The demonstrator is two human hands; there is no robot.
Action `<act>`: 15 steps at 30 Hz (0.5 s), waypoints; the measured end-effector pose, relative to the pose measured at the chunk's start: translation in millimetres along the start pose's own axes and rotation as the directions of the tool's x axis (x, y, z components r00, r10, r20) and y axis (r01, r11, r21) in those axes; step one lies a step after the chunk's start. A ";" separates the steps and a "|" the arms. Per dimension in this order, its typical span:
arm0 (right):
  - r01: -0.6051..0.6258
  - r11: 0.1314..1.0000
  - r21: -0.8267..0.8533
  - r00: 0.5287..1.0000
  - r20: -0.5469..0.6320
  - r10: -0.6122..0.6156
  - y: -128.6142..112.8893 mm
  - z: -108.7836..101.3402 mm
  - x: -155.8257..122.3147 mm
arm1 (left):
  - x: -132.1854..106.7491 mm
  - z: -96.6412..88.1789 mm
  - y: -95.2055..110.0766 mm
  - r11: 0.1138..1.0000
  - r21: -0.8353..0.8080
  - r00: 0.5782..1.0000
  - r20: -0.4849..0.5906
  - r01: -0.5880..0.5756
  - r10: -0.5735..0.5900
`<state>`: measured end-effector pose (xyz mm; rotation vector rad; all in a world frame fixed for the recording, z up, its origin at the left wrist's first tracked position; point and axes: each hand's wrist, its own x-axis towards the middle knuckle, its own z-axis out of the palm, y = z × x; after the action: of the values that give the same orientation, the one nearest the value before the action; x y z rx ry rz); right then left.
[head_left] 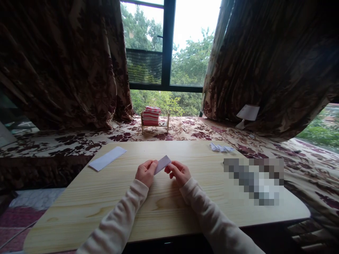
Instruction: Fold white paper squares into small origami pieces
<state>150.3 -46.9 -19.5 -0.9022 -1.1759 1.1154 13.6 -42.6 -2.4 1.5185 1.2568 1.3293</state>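
Observation:
Between my hands, above the middle of the wooden table [87, 208], is a small folded piece of white paper [162, 164]. My left hand [145, 173] pinches its left end, thumb on top. At its right end, my right hand [179, 173] grips the edge between thumb and fingers. The paper is tilted, its right end pointing up and away from me. Both hands are closed, and the fingertips behind the paper are partly hidden.
Flat strips of white paper [108, 158] lie at the table's far left. Several folded white paper pieces [221, 147] sit at the far right edge. A blurred-out patch [254, 181] covers something at right. Beyond are a small rack of striped cloths [152, 116] and a lamp [248, 113].

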 end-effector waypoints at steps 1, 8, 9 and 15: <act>-0.001 1.000 -0.001 1.000 -0.007 0.001 0.6 0.2 0.2 | 0.1 0.2 0.0 1.000 -0.003 1.000 0.003 0.003 -0.003; 0.007 1.000 -0.007 1.000 -0.022 -0.008 4.0 -0.3 1.1 | 1.5 0.6 -1.3 1.000 -0.017 1.000 0.024 0.011 -0.010; 0.009 1.000 -0.009 1.000 -0.023 -0.009 4.2 -0.4 1.0 | 1.6 0.7 -1.5 1.000 -0.020 1.000 0.023 0.011 -0.011; 0.016 1.000 -0.018 0.999 -0.029 -0.017 5.9 -1.6 1.9 | 0.2 0.7 -0.5 0.999 -0.027 0.999 0.034 0.017 -0.016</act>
<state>150.9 -43.6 -25.0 -0.9178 -1.1694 1.0769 14.2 -42.3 -3.0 1.5026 1.2226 1.3002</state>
